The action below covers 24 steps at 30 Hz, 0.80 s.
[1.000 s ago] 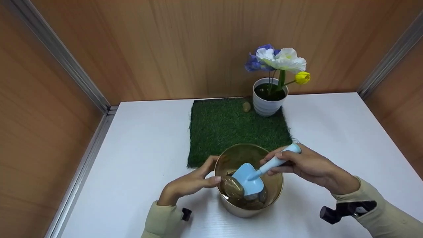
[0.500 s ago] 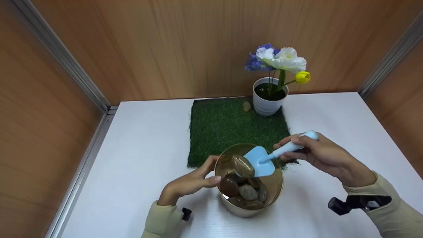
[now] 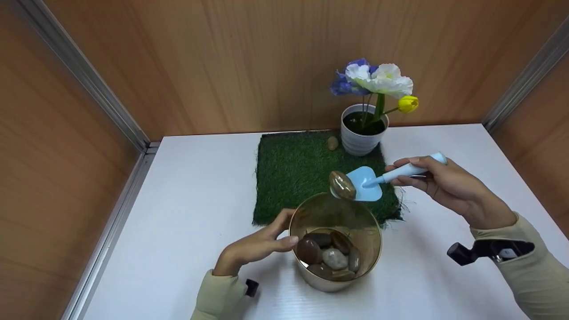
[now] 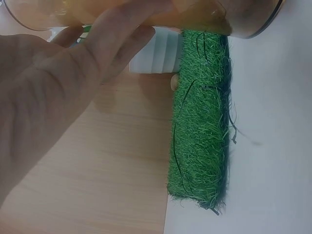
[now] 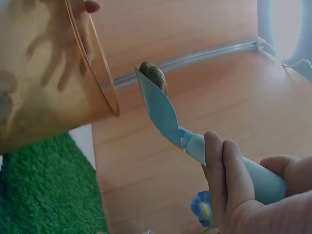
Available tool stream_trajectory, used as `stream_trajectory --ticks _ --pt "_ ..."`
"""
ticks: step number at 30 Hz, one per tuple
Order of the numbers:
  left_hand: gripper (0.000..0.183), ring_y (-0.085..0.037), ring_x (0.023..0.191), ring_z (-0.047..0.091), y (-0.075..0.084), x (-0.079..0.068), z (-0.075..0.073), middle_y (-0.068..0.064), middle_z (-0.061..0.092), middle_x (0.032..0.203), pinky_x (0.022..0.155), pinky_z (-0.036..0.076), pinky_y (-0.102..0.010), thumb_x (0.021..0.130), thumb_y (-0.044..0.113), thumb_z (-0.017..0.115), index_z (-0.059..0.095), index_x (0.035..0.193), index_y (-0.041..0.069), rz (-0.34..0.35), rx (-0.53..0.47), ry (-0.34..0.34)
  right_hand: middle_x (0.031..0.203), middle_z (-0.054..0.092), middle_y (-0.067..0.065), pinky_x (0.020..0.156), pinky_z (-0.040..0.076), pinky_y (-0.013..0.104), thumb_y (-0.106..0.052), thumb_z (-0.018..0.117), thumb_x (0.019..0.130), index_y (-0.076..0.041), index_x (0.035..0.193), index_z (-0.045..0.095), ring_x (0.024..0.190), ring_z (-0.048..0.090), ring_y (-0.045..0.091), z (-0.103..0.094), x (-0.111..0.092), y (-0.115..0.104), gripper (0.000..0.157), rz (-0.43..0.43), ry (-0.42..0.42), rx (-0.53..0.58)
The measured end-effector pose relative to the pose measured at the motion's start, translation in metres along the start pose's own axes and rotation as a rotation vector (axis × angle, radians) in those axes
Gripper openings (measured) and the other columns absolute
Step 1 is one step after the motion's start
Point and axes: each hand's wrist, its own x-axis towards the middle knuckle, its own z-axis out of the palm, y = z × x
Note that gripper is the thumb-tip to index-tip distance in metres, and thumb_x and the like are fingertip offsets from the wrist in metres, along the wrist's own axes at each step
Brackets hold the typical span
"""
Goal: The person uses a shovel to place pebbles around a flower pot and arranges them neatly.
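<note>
My right hand (image 3: 453,191) grips the pale blue handle of a small toy shovel (image 3: 367,184). On its blade lies a shiny brown pebble (image 3: 342,185), raised over the far rim of a see-through amber bowl (image 3: 326,284). The right wrist view shows the shovel (image 5: 161,114) edge-on, with the pebble (image 5: 155,75) at its tip. My left hand (image 3: 260,243) holds the bowl's left side, thumb at the rim and fingers along the outer wall. Several dark and grey pebbles (image 3: 335,258) rest on the bowl's bottom.
Behind the bowl a green artificial turf mat (image 3: 289,178) lies on the white table (image 3: 200,186). A white pot (image 3: 361,143) of artificial flowers stands at the mat's far right corner, with a small tan pebble (image 3: 332,143) beside it. Wooden panels (image 3: 266,66) enclose the table.
The shovel has risen out of the bowl with the brown pebble on it, moving away and to the right until past the far rim. The left hand and bowl have stayed put.
</note>
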Motion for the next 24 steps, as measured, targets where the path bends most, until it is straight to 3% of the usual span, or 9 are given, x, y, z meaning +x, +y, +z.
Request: stream_trajectory --ticks 9,24 --pt "0.055 -0.022 0.138 0.017 0.001 0.001 -0.001 -0.004 0.021 0.148 0.093 0.042 -0.038 0.096 0.035 0.051 0.023 0.14 0.019 0.008 -0.023 -0.008 0.119 0.058 0.021 0.095 0.039 0.034 -0.006 0.046 0.098 0.011 0.112 0.06 0.111 0.055 0.033 -0.025 0.019 0.003 0.026 0.002 0.061 0.144" --pt "0.057 -0.022 0.138 0.017 0.0 0.001 0.0 -0.004 0.02 0.148 0.093 0.042 -0.04 0.095 0.039 0.05 0.022 0.141 0.021 -0.014 -0.032 -0.009 0.121 0.053 0.019 0.096 0.038 0.028 -0.013 0.052 0.096 0.008 0.114 0.061 0.113 0.053 0.033 -0.066 0.061 0.042 0.029 0.023 0.28 0.264"
